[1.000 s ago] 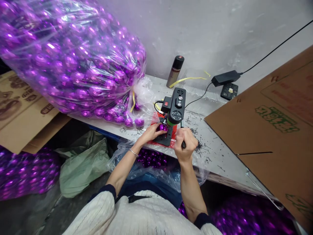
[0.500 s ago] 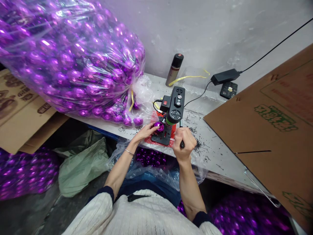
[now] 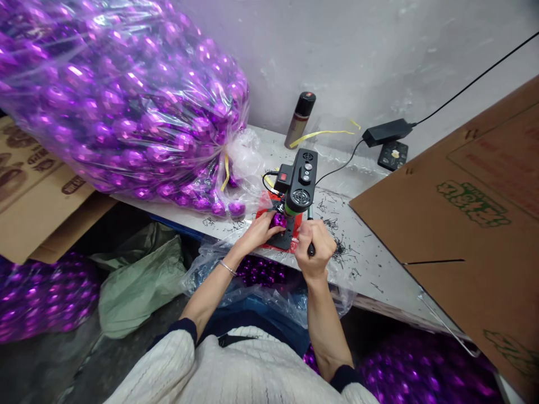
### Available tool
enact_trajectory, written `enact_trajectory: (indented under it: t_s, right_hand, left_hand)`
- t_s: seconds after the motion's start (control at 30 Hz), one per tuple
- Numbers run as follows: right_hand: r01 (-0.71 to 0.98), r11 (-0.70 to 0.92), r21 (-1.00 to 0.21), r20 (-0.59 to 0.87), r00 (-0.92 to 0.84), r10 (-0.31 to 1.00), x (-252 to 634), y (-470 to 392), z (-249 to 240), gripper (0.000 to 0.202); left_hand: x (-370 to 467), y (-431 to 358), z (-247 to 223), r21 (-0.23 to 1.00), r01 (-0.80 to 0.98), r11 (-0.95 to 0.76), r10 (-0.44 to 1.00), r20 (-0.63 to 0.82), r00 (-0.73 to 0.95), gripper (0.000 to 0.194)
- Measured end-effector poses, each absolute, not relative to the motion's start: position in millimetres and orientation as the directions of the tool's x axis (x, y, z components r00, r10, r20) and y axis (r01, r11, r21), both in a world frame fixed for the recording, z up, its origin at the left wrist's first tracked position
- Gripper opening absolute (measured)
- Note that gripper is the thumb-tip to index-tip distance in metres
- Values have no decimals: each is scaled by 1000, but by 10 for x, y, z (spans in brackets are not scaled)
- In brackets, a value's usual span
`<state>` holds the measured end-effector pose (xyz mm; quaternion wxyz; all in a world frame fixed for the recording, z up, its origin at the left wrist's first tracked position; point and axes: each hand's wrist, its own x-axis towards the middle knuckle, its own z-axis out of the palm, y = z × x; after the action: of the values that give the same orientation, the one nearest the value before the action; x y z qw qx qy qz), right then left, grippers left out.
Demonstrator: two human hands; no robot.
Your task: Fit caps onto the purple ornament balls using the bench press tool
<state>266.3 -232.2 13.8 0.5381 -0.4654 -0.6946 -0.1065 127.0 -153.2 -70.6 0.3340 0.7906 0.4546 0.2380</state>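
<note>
A shiny purple ball (image 3: 278, 220) is pinched between the thumb and fingers of my left hand (image 3: 260, 231), close under the green-ringed head of a small black bench press (image 3: 301, 178). The ball hides part of the press's black base plate (image 3: 283, 240), which sits on a red sheet (image 3: 263, 214). Closed in a fist, my right hand (image 3: 316, 247) grips the press's lever handle (image 3: 311, 250); the black grip end shows below the fingers.
A big clear bag of purple balls (image 3: 138, 112) fills the left of the table (image 3: 366, 252). A spray can (image 3: 300, 119) and a power adapter (image 3: 387, 132) stand behind the press. On the right leans a cardboard box (image 3: 458, 224). Black bits litter the tabletop.
My left hand has moved slightly right with the ball, bringing it further in under the press head. My right hand stays on the lever, hardly shifted.
</note>
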Motion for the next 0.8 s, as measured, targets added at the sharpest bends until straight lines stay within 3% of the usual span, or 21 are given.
enact_trajectory:
  t_s: [0.17,0.33,0.8]
  right_hand:
    - [770,535,-348,850,17,527,2661,-2323,140,20]
    - [768,546,-335,851,-2,525,2675,-2331,124,20]
    - [760,575,-303,901,31,434,2640,-2292,-338,21]
  left_hand:
    - [1353,-1604,-891,729,547,-411,885,175,431,59]
    - [1415,-1710,-1148,800,468,-375,920,262,290,64]
    - [1411,-1698,-1244,803,427,-416,902,305,305,58]
